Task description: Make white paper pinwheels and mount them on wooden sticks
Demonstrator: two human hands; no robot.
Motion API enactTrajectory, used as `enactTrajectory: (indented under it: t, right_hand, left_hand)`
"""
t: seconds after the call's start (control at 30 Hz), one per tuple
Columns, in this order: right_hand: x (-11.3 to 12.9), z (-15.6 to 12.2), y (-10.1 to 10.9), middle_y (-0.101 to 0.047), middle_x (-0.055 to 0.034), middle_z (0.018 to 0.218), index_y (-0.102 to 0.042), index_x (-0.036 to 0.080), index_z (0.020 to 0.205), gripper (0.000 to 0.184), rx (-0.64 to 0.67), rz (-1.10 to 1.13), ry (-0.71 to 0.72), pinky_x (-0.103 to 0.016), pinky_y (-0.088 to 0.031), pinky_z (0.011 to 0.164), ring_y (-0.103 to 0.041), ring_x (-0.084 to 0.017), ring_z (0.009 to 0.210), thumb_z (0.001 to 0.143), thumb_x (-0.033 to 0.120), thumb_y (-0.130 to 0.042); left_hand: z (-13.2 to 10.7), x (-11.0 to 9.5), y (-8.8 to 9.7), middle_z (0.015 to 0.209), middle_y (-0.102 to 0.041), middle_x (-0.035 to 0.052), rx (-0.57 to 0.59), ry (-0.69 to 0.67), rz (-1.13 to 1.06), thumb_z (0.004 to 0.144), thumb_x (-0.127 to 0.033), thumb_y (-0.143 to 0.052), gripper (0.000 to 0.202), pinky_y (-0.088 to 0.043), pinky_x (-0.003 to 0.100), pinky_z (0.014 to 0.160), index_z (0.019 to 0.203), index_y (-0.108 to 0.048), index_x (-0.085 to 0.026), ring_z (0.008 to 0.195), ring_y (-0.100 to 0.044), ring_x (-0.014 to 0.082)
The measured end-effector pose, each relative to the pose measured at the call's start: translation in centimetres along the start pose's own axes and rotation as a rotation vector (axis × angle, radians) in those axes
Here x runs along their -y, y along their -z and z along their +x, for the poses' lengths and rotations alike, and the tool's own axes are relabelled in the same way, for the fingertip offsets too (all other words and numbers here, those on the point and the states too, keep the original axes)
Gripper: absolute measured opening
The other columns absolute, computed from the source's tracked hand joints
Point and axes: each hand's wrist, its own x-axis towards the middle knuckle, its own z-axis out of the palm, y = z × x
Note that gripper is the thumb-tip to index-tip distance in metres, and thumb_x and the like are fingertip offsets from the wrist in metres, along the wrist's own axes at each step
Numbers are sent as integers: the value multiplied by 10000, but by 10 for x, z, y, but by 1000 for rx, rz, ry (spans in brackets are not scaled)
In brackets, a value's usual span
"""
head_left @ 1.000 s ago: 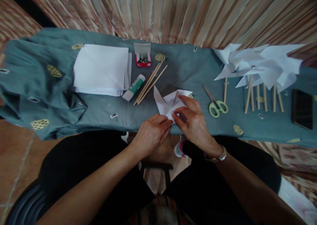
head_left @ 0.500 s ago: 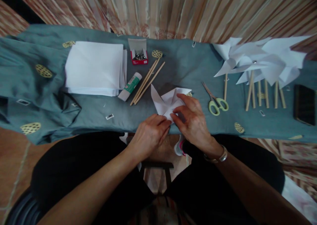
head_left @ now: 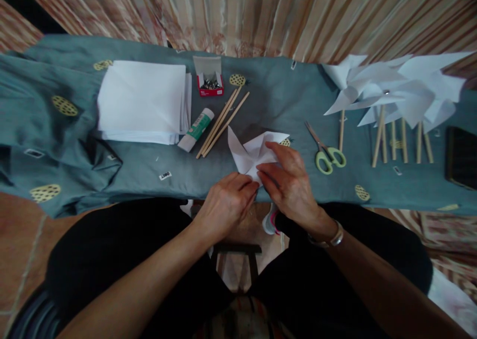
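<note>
A white paper pinwheel [head_left: 250, 156] without a stick lies at the table's near edge, its blades folded in toward the middle. My left hand [head_left: 228, 200] is closed on its lower edge, fingers pinched together. From the right, my right hand [head_left: 288, 185] grips the same paper, with thumb and index finger near its centre and another finger on the right blade. Parts of the pinwheel are hidden under my fingers. Just beyond it on the left lie several thin wooden sticks [head_left: 225, 122] and a green and white glue stick [head_left: 196, 129].
A stack of white paper [head_left: 143, 100] lies on the left. Behind the sticks stands an open red box [head_left: 210, 84] of metal pins. Green-handled scissors [head_left: 326, 152] lie to the right. Several finished pinwheels [head_left: 395, 93] on sticks and a dark phone [head_left: 461, 156] are at the far right.
Both hands stay on the paper pinwheel, with only a slight shift of the right fingers near its centre. The view has moved very slightly.
</note>
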Motion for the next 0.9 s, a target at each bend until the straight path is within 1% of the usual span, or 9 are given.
enactTrajectory:
  t: [0.07,0.2,0.37,0.57,0.67,0.8,0.9]
  right_hand:
    - [0,0,0,-504,-36,1366,-671,297,997,202,7,-5,3,-522,-439,1031,-461,-288,1274,919,199,-512]
    - [-1,-1,-1,-513,-90,1366,-672,225,957,154,0,-35,26,-520,-455,1001,-471,-299,1265,914,188,-529]
    - [-2,-2,-1,-511,-75,1378,-668,238,967,163,3,-5,25,-506,-437,1022,-455,-278,1284,921,197,-518]
    - [-2,-2,-2,-520,-93,1372,-675,210,988,172,-9,-36,46,-482,-432,1027,-459,-276,1278,924,200,-515]
    - [-1,-2,-3,-499,-79,1400,-667,219,1018,198,18,-69,42,-466,-411,1049,-433,-265,1305,936,206,-486]
    - [0,-4,-3,-456,-98,1443,-652,193,1051,233,63,-107,78,-464,-380,1072,-383,-272,1348,938,183,-448]
    - [0,-4,-3,-427,-94,1472,-631,201,1112,264,89,-93,84,-482,-357,1082,-353,-275,1372,947,189,-425]
  left_hand:
    - [0,0,0,942,-674,77,6,-1,2,927,-168,-492,184,-561,321,771,1002,-652,-119,872,-626,194]
    - [0,0,0,945,-676,78,-2,-6,11,931,-171,-485,189,-564,325,760,1010,-650,-122,867,-625,195]
    - [1,-1,-1,927,-676,76,-8,-3,18,935,-165,-475,194,-563,325,764,1003,-651,-122,861,-625,189]
    - [1,-2,-1,925,-675,77,-11,-7,14,927,-164,-490,183,-563,328,768,996,-653,-119,857,-626,191]
    - [1,-2,0,925,-673,78,2,2,12,926,-177,-497,176,-562,332,767,985,-654,-123,858,-625,196]
    - [1,-2,1,920,-673,76,19,15,7,930,-183,-491,179,-565,332,765,980,-654,-132,858,-629,194]
    - [1,-2,2,915,-673,74,24,24,-11,928,-179,-499,174,-567,333,776,991,-654,-130,862,-633,190]
